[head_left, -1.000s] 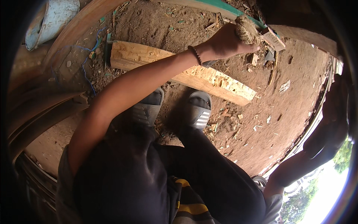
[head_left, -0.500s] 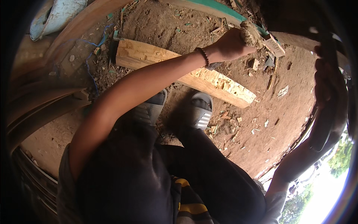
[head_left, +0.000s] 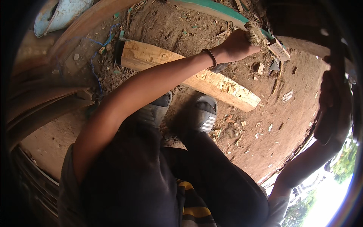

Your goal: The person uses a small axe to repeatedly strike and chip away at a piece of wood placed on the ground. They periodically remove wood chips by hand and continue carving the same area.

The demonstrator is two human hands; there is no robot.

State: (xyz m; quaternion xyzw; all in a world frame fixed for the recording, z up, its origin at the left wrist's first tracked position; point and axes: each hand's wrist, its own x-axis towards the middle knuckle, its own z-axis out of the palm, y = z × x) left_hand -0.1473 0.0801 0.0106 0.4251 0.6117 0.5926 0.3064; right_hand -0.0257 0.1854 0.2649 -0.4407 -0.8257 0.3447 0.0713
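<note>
My left hand [head_left: 239, 46] is closed in a fist around what looks like a chisel, its splayed, straw-coloured fibrous end [head_left: 255, 34] sticking out past the thumb side. A dark, blade-like part [head_left: 219, 67] shows below my wrist, near the chipped upper face of a pale timber piece [head_left: 242, 92]. That timber lies slantwise on the ground, just beyond my feet, and my forearm crosses over it. At the right rim, in deep shadow, my right hand [head_left: 328, 92] is raised, with fingers wrapped round something dark whose kind I cannot make out.
Behind my left hand runs a green-edged beam [head_left: 215, 11], with a small wood block [head_left: 279, 49] near it. Wood chips litter the brown soil. Curved boards [head_left: 49, 102], blue string [head_left: 92, 62] and a pale blue container [head_left: 60, 17] are at left. My sandalled feet [head_left: 206, 109] stand close to the timber.
My right hand has come down slightly at the right rim. My left hand keeps its hold in nearly the same place, and the whole view has shifted a little.
</note>
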